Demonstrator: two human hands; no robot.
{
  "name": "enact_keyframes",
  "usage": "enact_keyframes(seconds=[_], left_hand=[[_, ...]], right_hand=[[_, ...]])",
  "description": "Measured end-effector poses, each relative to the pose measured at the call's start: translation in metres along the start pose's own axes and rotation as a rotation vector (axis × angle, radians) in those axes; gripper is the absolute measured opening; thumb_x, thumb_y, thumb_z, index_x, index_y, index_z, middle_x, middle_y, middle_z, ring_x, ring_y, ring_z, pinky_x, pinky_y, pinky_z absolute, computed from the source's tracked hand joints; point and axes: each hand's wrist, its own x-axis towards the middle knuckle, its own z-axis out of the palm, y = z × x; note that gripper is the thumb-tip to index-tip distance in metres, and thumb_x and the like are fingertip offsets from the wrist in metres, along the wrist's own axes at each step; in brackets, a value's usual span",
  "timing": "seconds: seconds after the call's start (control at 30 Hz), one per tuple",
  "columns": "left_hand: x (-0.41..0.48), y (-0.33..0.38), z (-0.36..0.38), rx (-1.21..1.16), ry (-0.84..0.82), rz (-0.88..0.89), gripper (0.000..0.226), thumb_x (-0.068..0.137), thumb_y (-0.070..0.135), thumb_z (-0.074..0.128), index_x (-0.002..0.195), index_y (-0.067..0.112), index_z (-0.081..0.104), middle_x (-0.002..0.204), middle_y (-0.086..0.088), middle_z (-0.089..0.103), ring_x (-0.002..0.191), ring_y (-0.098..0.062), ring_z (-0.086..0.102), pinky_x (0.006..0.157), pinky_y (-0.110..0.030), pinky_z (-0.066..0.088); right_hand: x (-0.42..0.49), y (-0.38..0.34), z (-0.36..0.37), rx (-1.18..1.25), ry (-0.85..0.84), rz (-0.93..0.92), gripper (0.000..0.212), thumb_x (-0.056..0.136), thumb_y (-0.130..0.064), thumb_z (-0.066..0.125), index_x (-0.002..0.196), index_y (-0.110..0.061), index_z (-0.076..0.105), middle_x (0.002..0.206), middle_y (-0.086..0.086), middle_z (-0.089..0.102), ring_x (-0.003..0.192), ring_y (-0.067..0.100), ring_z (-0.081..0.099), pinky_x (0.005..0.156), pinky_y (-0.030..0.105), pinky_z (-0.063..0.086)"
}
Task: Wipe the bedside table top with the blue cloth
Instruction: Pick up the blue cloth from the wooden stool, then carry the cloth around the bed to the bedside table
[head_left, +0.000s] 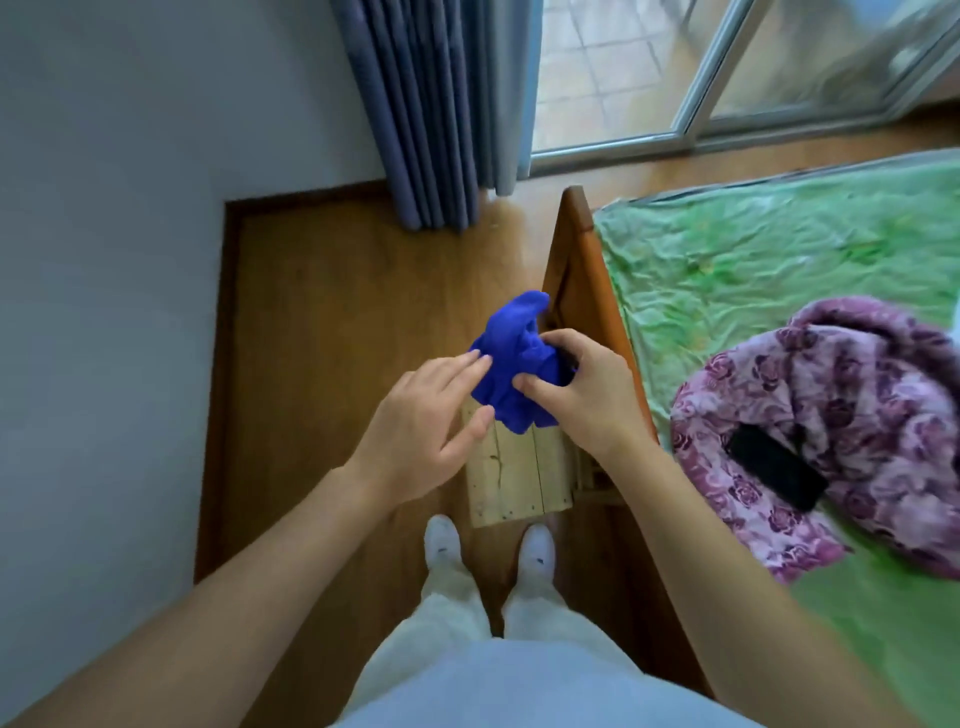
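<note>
A bunched blue cloth (511, 358) is held up in the air over a small pale wooden bedside table (514, 478), which stands on the floor beside the bed frame. My right hand (582, 395) grips the cloth from the right, thumb and fingers closed on its folds. To the cloth's left, my left hand (421, 426) has its fingers spread, and its fingertips touch the cloth's left edge. Much of the table top is hidden by my hands and the cloth; only its near part shows.
A wooden bed frame (597, 291) runs along the right with a green sheet (779, 260). A purple floral blanket (841, 415) with a black object (774, 467) on it lies on the bed. Grey curtains (431, 114) and a glass door are ahead, a white wall on the left.
</note>
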Motion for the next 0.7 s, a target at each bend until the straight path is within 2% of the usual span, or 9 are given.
enact_keyframes(seconds=[0.13, 0.37, 0.53, 0.7], left_hand=[[-0.025, 0.020, -0.037, 0.026, 0.134, 0.000, 0.052, 0.102, 0.043, 0.042, 0.145, 0.014, 0.048, 0.146, -0.001, 0.053, 0.135, -0.012, 0.046, 0.107, -0.039, 0.044], [-0.076, 0.008, -0.080, 0.126, 0.245, -0.034, 0.052, 0.102, 0.043, 0.043, 0.146, 0.015, 0.046, 0.146, -0.001, 0.052, 0.134, -0.013, 0.046, 0.108, -0.033, 0.041], [-0.110, -0.032, -0.118, 0.146, 0.302, -0.056, 0.052, 0.103, 0.047, 0.036, 0.146, 0.018, 0.046, 0.145, 0.002, 0.052, 0.134, -0.011, 0.045, 0.110, -0.027, 0.034], [-0.161, -0.099, -0.161, 0.109, 0.322, -0.104, 0.052, 0.103, 0.047, 0.036, 0.146, 0.019, 0.045, 0.147, 0.001, 0.051, 0.134, -0.011, 0.045, 0.110, -0.031, 0.038]], right_hand=[[-0.012, -0.048, -0.012, 0.031, -0.036, -0.131, 0.040, 0.081, -0.031, 0.080, 0.117, -0.025, 0.065, 0.101, -0.015, 0.070, 0.093, 0.003, 0.067, 0.082, 0.032, 0.059], [-0.021, -0.111, 0.013, 0.000, -0.104, -0.233, 0.046, 0.081, -0.029, 0.082, 0.123, -0.026, 0.064, 0.105, -0.016, 0.069, 0.097, 0.000, 0.065, 0.085, 0.030, 0.059], [-0.022, -0.156, 0.062, -0.003, -0.124, -0.262, 0.041, 0.082, -0.031, 0.081, 0.118, -0.034, 0.061, 0.099, -0.022, 0.067, 0.095, -0.006, 0.063, 0.079, 0.019, 0.056], [-0.015, -0.208, 0.148, -0.014, -0.164, -0.257, 0.043, 0.081, -0.034, 0.081, 0.119, -0.035, 0.062, 0.098, -0.021, 0.068, 0.093, -0.004, 0.065, 0.081, 0.024, 0.058]])
